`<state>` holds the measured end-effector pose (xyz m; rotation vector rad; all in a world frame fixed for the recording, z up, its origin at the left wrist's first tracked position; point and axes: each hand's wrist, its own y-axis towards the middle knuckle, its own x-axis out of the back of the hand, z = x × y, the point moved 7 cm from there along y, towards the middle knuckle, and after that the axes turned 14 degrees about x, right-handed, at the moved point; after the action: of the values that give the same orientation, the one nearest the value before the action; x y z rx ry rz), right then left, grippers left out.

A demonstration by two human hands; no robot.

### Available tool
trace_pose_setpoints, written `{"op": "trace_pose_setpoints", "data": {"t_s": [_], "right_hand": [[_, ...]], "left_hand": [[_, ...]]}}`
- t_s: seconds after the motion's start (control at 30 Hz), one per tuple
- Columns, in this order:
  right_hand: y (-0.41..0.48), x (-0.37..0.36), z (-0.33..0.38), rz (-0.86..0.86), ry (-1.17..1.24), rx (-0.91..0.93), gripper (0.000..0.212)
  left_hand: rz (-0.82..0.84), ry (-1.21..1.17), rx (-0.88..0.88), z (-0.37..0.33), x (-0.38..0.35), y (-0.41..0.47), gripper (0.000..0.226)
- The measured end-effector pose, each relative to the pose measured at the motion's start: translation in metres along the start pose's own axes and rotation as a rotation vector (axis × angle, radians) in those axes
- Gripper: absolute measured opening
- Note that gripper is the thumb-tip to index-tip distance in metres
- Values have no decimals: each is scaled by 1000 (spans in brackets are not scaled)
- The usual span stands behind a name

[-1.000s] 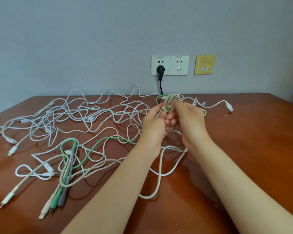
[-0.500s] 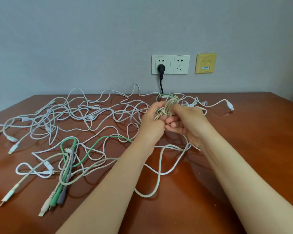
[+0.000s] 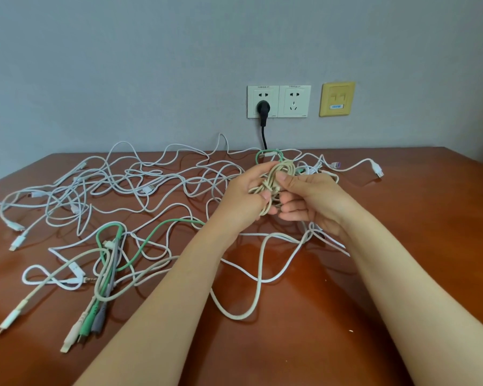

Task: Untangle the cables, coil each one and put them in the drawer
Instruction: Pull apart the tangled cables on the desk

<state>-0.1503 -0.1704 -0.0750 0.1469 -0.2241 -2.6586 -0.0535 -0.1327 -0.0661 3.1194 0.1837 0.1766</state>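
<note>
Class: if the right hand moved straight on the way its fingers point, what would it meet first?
Beyond the beige coiled cable that the right hand pinches, probably the left hand, close opposite; depth is unclear.

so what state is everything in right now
left hand, grips the beige cable bundle
right hand, pinches the same bundle, thumb on top
beige cable bundle, partly coiled, held above the table
white cables, tangled, spread on the table
green cable, uncoiled, caught in the tangle
black plug, pushed into the left socket
right socket, unoccupied
</note>
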Motion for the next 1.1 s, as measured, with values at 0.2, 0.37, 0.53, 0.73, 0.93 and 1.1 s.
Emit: {"op": "trace_pose_setpoints", "data": {"t_s": [0.2, 0.37, 0.53, 0.73, 0.93, 1.1], "right_hand": [[2, 0, -2, -89, -17, 46, 32], [2, 5, -3, -222, 9, 85, 34], [5, 8, 1, -340, 7, 224, 32], [6, -5, 6, -264, 1, 263, 18], [5, 4, -6, -320, 32, 143, 31], [4, -3, 6, -244, 58, 270, 10]], "left_hand": [[-51, 42, 35, 2, 2, 0, 54], [-57, 38, 61, 4, 1, 3, 52], [-45, -169, 148, 10, -7, 5, 52], [-73, -299, 243, 15, -1, 10, 50], [-20, -402, 237, 12, -8, 7, 49], [47, -451, 246, 8, -12, 5, 48]]}}
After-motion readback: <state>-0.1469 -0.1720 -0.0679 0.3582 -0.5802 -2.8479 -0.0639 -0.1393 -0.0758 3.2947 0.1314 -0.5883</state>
